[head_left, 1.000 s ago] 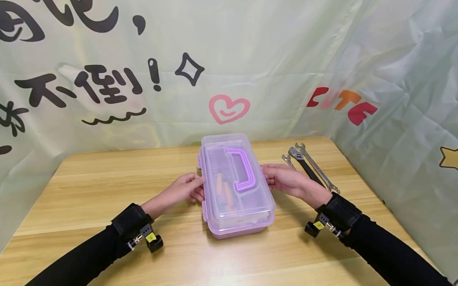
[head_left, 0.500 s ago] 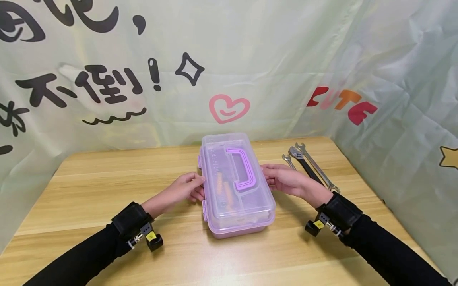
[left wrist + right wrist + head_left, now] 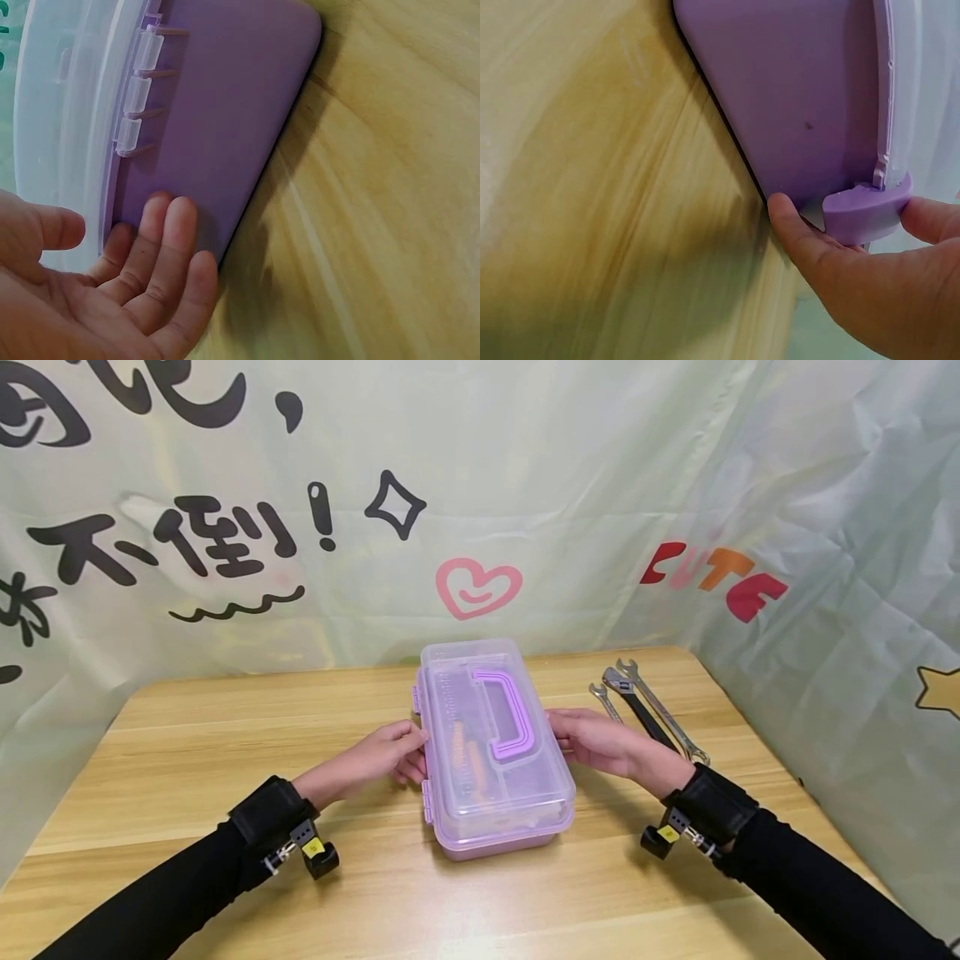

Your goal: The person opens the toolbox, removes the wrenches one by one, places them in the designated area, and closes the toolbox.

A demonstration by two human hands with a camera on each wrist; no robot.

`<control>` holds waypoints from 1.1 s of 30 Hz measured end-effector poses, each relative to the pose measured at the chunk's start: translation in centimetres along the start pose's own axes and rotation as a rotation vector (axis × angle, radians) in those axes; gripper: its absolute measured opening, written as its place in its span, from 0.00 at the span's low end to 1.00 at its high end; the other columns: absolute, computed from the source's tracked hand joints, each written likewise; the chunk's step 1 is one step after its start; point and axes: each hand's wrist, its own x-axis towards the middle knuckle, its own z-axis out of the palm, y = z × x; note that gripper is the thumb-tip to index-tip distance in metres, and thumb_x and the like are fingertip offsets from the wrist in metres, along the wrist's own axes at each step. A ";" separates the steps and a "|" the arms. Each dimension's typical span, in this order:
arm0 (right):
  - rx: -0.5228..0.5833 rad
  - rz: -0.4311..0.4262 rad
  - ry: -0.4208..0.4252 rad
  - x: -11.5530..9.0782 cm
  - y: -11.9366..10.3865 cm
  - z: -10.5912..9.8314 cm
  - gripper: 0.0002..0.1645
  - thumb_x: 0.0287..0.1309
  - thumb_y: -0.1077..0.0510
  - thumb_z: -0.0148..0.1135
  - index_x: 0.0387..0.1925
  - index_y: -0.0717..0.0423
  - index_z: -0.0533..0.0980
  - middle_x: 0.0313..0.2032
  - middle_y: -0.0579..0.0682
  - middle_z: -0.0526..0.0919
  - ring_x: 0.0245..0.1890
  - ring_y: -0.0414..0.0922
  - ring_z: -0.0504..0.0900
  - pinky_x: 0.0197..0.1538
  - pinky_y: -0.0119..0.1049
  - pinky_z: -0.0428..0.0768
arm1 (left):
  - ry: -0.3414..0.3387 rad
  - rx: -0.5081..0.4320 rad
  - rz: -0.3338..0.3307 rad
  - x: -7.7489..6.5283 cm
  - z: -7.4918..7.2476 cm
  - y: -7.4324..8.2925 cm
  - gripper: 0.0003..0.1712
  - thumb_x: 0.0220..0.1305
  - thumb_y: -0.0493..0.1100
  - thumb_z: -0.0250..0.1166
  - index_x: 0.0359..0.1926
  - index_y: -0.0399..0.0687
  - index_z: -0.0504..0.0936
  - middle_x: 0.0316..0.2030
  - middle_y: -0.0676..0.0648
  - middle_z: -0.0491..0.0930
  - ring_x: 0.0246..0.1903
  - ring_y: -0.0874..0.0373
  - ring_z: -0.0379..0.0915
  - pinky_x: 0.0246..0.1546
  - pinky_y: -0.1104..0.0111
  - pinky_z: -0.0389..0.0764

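A toolbox [image 3: 480, 843] with a purple base and a translucent lid [image 3: 465, 693] stands closed on the table, its purple handle [image 3: 527, 727] folded flat. Against its left side, near the hinges [image 3: 137, 94], rests my left hand [image 3: 378, 756]. The fingers of that hand lie lightly bent along the purple wall, thumb by the lid's edge. On the opposite side my right hand [image 3: 600, 742] holds the purple latch [image 3: 864, 214], thumb at its upper edge and fingers at its lower one. Orange items [image 3: 468, 760] show blurred through the lid.
Right of the box lie a small wrench [image 3: 603, 700], an adjustable wrench [image 3: 637, 702] with a black handle, and a long combination wrench [image 3: 663, 714]. The wooden table [image 3: 247, 735] ends at a printed cloth backdrop [image 3: 585, 527] behind and to the right.
The view has shifted very slightly. Both hands stay at the box's sides, and the box and wrenches keep their places.
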 end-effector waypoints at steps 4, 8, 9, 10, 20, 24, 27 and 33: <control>-0.007 -0.014 0.003 0.0 0.3 0.5 0.31 0.83 0.52 0.36 0.74 0.70 0.61 0.61 0.54 0.78 0.60 0.44 0.78 0.66 0.42 0.74 | -0.062 0.044 0.023 0.0 0.2 0.1 0.21 0.84 0.47 0.37 0.52 0.35 0.70 0.37 0.43 0.78 0.35 0.55 0.78 0.41 0.64 0.80; 0.014 -0.022 0.003 0.0 0.6 1.0 0.32 0.84 0.53 0.30 0.77 0.68 0.56 0.72 0.64 0.66 0.74 0.55 0.66 0.77 0.51 0.62 | -0.072 0.045 0.024 0.0 0.5 0.2 0.21 0.85 0.47 0.35 0.56 0.34 0.67 0.37 0.43 0.75 0.35 0.54 0.76 0.42 0.63 0.81; 0.020 -0.025 0.002 -0.1 0.7 1.1 0.32 0.84 0.52 0.29 0.78 0.68 0.54 0.74 0.66 0.63 0.76 0.58 0.62 0.78 0.53 0.59 | -0.069 0.044 0.023 0.0 0.6 0.2 0.21 0.85 0.47 0.35 0.56 0.34 0.67 0.37 0.42 0.75 0.35 0.54 0.76 0.42 0.63 0.81; 0.028 -0.026 0.002 -0.1 0.7 1.2 0.33 0.84 0.52 0.29 0.78 0.67 0.53 0.75 0.67 0.61 0.77 0.59 0.59 0.78 0.55 0.56 | -0.064 0.044 0.020 0.1 0.6 0.2 0.21 0.85 0.47 0.34 0.56 0.34 0.67 0.37 0.43 0.75 0.35 0.54 0.75 0.41 0.63 0.81; 0.024 -0.037 0.035 -0.1 0.7 2.1 0.33 0.83 0.52 0.24 0.80 0.65 0.50 0.75 0.67 0.62 0.75 0.60 0.63 0.77 0.57 0.59 | -0.024 0.051 0.017 0.2 1.0 0.4 0.20 0.84 0.47 0.33 0.54 0.37 0.66 0.36 0.43 0.72 0.35 0.55 0.72 0.40 0.67 0.79; 0.031 -0.034 0.054 -0.1 0.8 2.4 0.34 0.83 0.51 0.23 0.80 0.64 0.48 0.76 0.67 0.59 0.77 0.62 0.59 0.78 0.58 0.57 | -0.008 0.055 0.008 0.2 1.3 0.3 0.20 0.84 0.47 0.32 0.54 0.38 0.65 0.36 0.43 0.71 0.35 0.55 0.71 0.40 0.67 0.77; 0.043 -0.035 0.065 -0.2 0.9 2.6 0.35 0.83 0.50 0.23 0.81 0.63 0.46 0.76 0.67 0.59 0.77 0.63 0.59 0.77 0.59 0.57 | -0.001 0.056 0.002 0.3 1.4 0.1 0.19 0.85 0.48 0.32 0.53 0.39 0.64 0.36 0.44 0.71 0.34 0.55 0.70 0.39 0.68 0.76; 0.064 -0.042 0.068 -0.3 0.8 2.9 0.35 0.83 0.48 0.23 0.81 0.61 0.46 0.75 0.68 0.61 0.73 0.61 0.66 0.75 0.59 0.63 | -0.011 0.047 0.004 0.3 1.4 0.1 0.19 0.85 0.49 0.30 0.53 0.41 0.63 0.36 0.44 0.69 0.35 0.55 0.69 0.40 0.68 0.76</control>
